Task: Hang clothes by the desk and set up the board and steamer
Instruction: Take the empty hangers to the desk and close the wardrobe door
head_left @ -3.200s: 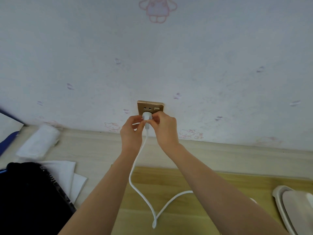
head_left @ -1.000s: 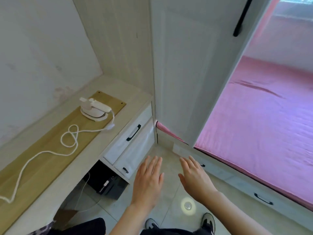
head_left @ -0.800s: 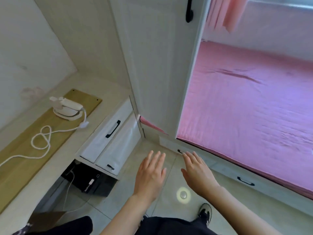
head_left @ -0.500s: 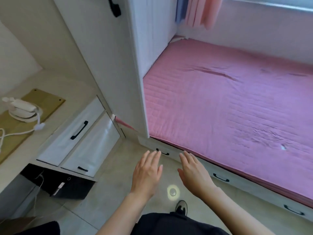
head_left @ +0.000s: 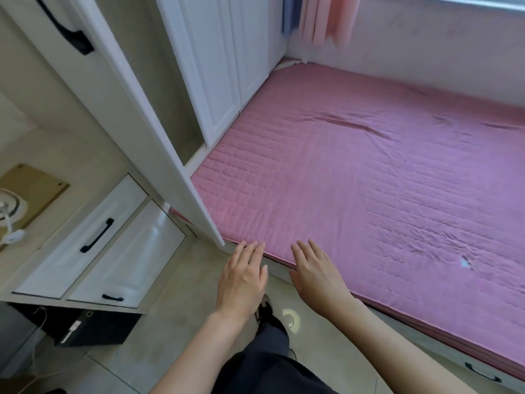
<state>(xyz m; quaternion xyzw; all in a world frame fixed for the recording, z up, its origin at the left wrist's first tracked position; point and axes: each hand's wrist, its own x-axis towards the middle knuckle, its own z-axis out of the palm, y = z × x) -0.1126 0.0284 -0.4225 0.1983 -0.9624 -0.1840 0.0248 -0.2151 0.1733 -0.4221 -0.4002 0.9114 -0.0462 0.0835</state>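
The steamer has slid out to the far left since half a second ago. Only a white sliver of it shows now, cut off by the frame, sitting on the wooden board on the worktop. Its cord drops out of sight.

Your view has swung toward the bed, and both hands have come forward with it. Your left hand is over the floor, and your right hand has its fingers over the pink mattress edge. Fingers on both are straight, loosely together, gripping nothing.

Count: one steamer, one board, two hands, two drawers below the worktop, each with one black handle.

The wardrobe door hides the corner where bed meets drawers. There's a black box under the worktop, but it's hard to tell what it is. The pink curtains are cut off at the top.
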